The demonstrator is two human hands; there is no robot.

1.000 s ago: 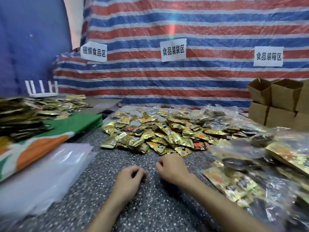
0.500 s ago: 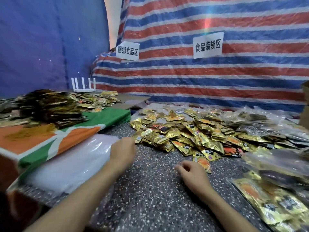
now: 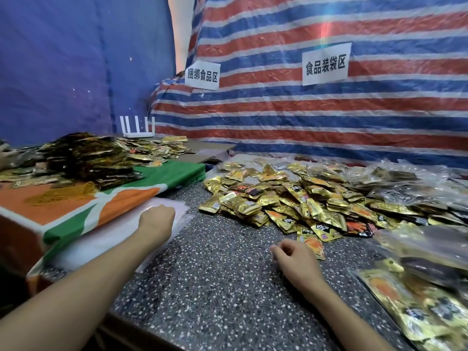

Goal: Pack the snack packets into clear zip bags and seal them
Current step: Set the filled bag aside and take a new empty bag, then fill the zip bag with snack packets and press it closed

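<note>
A heap of gold snack packets [image 3: 286, 198] lies in the middle of the speckled table [image 3: 215, 287]. A stack of clear zip bags [image 3: 106, 239] sits at the left edge of the table. My left hand [image 3: 157, 219] reaches onto the top of that stack, its fingers hidden behind the knuckles. My right hand [image 3: 293, 257] rests on the table with fingers loosely curled and nothing in it, just in front of the nearest packets. Filled zip bags [image 3: 415, 300] with gold packets inside lie at the right.
A green, orange and white cloth [image 3: 76, 209] covers a raised surface on the left, with darker packets [image 3: 86, 158] piled on it. A white router [image 3: 138, 127] stands behind. A striped tarp [image 3: 329, 110] with paper signs closes the back.
My left hand moved from the table's middle out to the left onto the stack of clear bags. The view turned left. My right hand stayed near the packets.
</note>
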